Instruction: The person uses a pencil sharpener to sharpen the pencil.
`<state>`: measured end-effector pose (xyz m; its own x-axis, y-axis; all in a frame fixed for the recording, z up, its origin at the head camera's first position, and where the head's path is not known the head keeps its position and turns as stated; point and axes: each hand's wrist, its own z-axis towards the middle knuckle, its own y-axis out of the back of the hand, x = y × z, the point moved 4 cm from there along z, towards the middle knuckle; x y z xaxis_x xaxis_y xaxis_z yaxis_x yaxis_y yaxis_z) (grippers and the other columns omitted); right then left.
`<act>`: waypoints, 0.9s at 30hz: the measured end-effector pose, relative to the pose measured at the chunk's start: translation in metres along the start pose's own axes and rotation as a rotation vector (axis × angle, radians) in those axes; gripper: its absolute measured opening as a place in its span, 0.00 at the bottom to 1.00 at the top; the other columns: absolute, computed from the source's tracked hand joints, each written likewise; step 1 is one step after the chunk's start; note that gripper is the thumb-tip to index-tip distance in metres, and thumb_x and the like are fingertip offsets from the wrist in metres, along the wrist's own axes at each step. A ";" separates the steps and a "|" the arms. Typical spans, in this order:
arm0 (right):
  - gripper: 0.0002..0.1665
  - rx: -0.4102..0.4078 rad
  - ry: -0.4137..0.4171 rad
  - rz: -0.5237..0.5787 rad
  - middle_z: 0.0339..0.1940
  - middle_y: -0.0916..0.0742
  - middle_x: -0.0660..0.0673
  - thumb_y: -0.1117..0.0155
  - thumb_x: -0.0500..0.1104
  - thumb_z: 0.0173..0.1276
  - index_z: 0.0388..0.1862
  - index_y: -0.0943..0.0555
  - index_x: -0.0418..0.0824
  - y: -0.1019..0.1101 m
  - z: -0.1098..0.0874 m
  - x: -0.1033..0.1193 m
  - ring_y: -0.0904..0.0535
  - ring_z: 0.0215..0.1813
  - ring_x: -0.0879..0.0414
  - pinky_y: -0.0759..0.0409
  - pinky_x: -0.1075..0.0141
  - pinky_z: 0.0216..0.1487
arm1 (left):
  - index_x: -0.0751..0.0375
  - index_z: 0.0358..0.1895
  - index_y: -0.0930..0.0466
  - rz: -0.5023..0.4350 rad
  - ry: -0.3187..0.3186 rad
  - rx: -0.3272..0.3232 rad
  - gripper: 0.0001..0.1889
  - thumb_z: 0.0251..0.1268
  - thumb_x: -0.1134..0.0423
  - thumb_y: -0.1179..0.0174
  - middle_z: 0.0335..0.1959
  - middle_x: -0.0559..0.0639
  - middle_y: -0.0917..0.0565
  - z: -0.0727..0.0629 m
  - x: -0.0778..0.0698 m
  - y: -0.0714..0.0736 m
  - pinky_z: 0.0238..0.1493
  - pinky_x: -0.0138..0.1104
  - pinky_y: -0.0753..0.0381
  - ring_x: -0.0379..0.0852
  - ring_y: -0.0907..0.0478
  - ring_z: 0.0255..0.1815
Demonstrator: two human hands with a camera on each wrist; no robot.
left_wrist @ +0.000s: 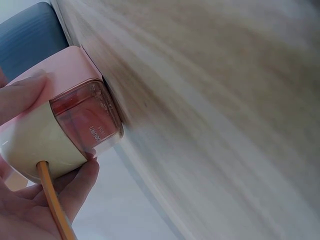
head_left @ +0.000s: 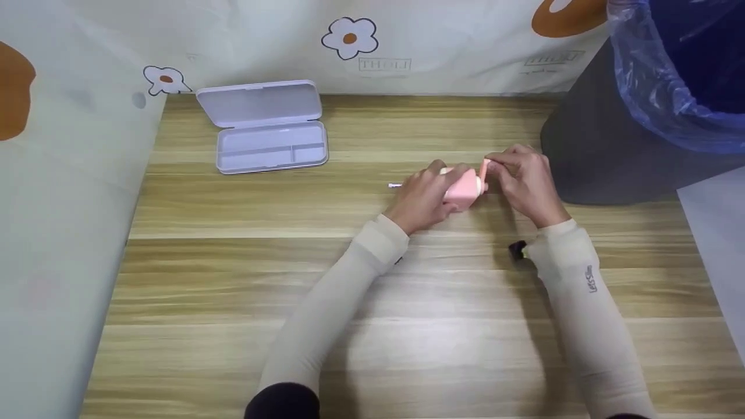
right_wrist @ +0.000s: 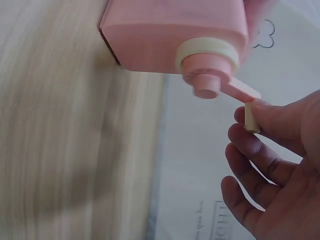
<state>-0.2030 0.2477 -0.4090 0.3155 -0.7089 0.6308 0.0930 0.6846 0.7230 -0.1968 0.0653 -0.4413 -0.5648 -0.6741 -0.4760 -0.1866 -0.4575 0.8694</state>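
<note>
A pink and cream crank pencil sharpener (head_left: 464, 189) is gripped in my left hand (head_left: 420, 199), fingers over its top and thumb at its near side. In the left wrist view, a yellow-orange pencil (left_wrist: 52, 200) sticks out of the sharpener's cream front, beside a see-through reddish drawer (left_wrist: 90, 117). The pencil's pale end (head_left: 395, 185) shows left of the hand in the head view. My right hand (head_left: 528, 181) pinches the small cream knob (right_wrist: 251, 119) of the pink crank arm (right_wrist: 241, 90) between thumb and index finger. Its other fingers curl loosely below the knob.
An open, pale lilac pencil case (head_left: 272, 169) with divided compartments lies at the back left, lid tipped back. To the right stands a big grey bin (head_left: 588, 128) lined with a clear bag (head_left: 657, 87). A flower-patterned sheet (head_left: 256, 52) hangs behind the wooden table (head_left: 233, 279).
</note>
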 end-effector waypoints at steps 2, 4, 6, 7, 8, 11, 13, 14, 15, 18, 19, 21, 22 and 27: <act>0.13 0.007 -0.017 -0.011 0.33 0.15 0.37 0.35 0.39 0.71 0.47 0.13 0.31 -0.004 0.003 -0.004 0.21 0.36 0.47 0.31 0.60 0.41 | 0.49 0.71 0.30 0.000 0.002 0.000 0.35 0.59 0.58 0.29 0.57 0.60 0.24 0.000 0.000 -0.001 0.46 0.42 0.20 0.53 0.19 0.46; 0.13 0.012 -0.033 -0.027 0.34 0.15 0.37 0.35 0.38 0.71 0.47 0.13 0.31 -0.007 0.005 -0.008 0.21 0.37 0.46 0.30 0.58 0.42 | 0.49 0.71 0.31 0.004 0.002 0.004 0.35 0.59 0.57 0.29 0.57 0.60 0.24 0.000 -0.001 -0.002 0.47 0.42 0.20 0.53 0.19 0.46; 0.12 0.019 -0.050 -0.040 0.34 0.14 0.36 0.36 0.36 0.70 0.47 0.13 0.31 -0.011 0.006 -0.012 0.20 0.37 0.45 0.30 0.55 0.45 | 0.48 0.72 0.31 0.004 0.002 0.008 0.35 0.60 0.57 0.30 0.57 0.60 0.24 0.000 -0.001 -0.003 0.47 0.42 0.20 0.53 0.20 0.46; 0.12 0.025 -0.059 -0.044 0.34 0.14 0.36 0.36 0.36 0.70 0.47 0.13 0.30 -0.013 0.006 -0.014 0.20 0.37 0.44 0.31 0.54 0.47 | 0.48 0.72 0.31 0.002 0.002 0.010 0.35 0.60 0.57 0.30 0.57 0.60 0.24 0.000 -0.002 -0.003 0.48 0.42 0.20 0.52 0.20 0.46; 0.11 0.037 -0.072 -0.035 0.34 0.15 0.35 0.37 0.35 0.70 0.47 0.13 0.30 -0.016 0.006 -0.017 0.20 0.38 0.44 0.31 0.53 0.48 | 0.48 0.72 0.32 0.001 0.002 0.012 0.36 0.60 0.57 0.30 0.57 0.60 0.24 0.000 -0.002 -0.004 0.48 0.42 0.20 0.52 0.20 0.46; 0.11 0.092 -0.101 -0.006 0.34 0.15 0.34 0.38 0.31 0.69 0.47 0.14 0.29 -0.025 0.005 -0.025 0.21 0.38 0.44 0.30 0.53 0.47 | 0.47 0.73 0.32 -0.005 0.006 0.018 0.36 0.61 0.56 0.30 0.57 0.60 0.24 0.000 -0.003 -0.005 0.49 0.42 0.20 0.51 0.20 0.46; 0.11 0.131 -0.109 0.002 0.32 0.16 0.34 0.38 0.30 0.68 0.46 0.14 0.29 -0.029 0.003 -0.030 0.22 0.37 0.45 0.30 0.56 0.44 | 0.47 0.73 0.32 -0.009 0.006 0.022 0.36 0.61 0.56 0.30 0.57 0.60 0.24 0.000 -0.003 -0.005 0.49 0.42 0.20 0.52 0.20 0.47; 0.11 0.147 -0.111 0.005 0.32 0.16 0.35 0.38 0.29 0.68 0.46 0.13 0.29 -0.031 0.002 -0.033 0.23 0.37 0.46 0.30 0.57 0.42 | 0.47 0.73 0.32 -0.010 0.005 0.024 0.36 0.61 0.56 0.30 0.58 0.61 0.24 0.000 -0.003 -0.004 0.49 0.42 0.20 0.52 0.20 0.47; 0.11 0.161 -0.107 -0.002 0.31 0.15 0.35 0.37 0.28 0.67 0.45 0.13 0.30 -0.032 0.001 -0.034 0.23 0.36 0.47 0.30 0.58 0.42 | 0.48 0.73 0.32 -0.011 0.004 0.024 0.36 0.61 0.56 0.30 0.57 0.60 0.24 0.000 -0.003 -0.004 0.49 0.42 0.20 0.52 0.20 0.47; 0.12 0.180 -0.081 -0.015 0.30 0.14 0.36 0.37 0.26 0.64 0.44 0.12 0.32 -0.035 -0.001 -0.037 0.22 0.35 0.47 0.30 0.58 0.42 | 0.48 0.73 0.32 -0.011 0.005 0.020 0.36 0.61 0.56 0.30 0.57 0.61 0.25 0.001 -0.003 -0.001 0.49 0.43 0.20 0.53 0.20 0.47; 0.13 0.185 -0.072 -0.013 0.30 0.14 0.37 0.38 0.25 0.63 0.44 0.12 0.32 -0.035 -0.001 -0.037 0.22 0.35 0.47 0.30 0.57 0.42 | 0.48 0.73 0.32 -0.012 0.006 0.018 0.36 0.60 0.56 0.29 0.57 0.61 0.24 0.001 -0.003 -0.001 0.49 0.43 0.20 0.53 0.20 0.47; 0.14 0.196 -0.055 -0.020 0.29 0.14 0.37 0.38 0.25 0.62 0.43 0.11 0.33 -0.036 -0.001 -0.037 0.22 0.34 0.48 0.29 0.57 0.41 | 0.48 0.73 0.32 -0.008 0.009 0.014 0.36 0.60 0.56 0.29 0.57 0.60 0.24 0.001 -0.002 0.000 0.49 0.42 0.20 0.53 0.20 0.47; 0.14 0.201 -0.049 -0.026 0.29 0.14 0.38 0.39 0.24 0.61 0.42 0.11 0.33 -0.037 -0.002 -0.037 0.22 0.34 0.48 0.29 0.57 0.40 | 0.48 0.73 0.32 -0.010 0.009 0.013 0.36 0.60 0.56 0.29 0.57 0.61 0.24 0.001 -0.002 0.000 0.49 0.42 0.20 0.53 0.20 0.47; 0.08 0.234 -0.035 -0.070 0.26 0.15 0.39 0.37 0.26 0.62 0.30 0.12 0.32 -0.039 -0.012 -0.035 0.21 0.33 0.48 0.27 0.56 0.39 | 0.48 0.71 0.31 -0.014 -0.005 -0.001 0.36 0.59 0.57 0.29 0.56 0.60 0.24 -0.001 0.000 0.000 0.47 0.41 0.19 0.53 0.19 0.46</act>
<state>-0.2066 0.2473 -0.4626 0.2829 -0.7614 0.5833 -0.1090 0.5786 0.8083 -0.1965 0.0646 -0.4412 -0.5663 -0.6648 -0.4872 -0.1937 -0.4671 0.8627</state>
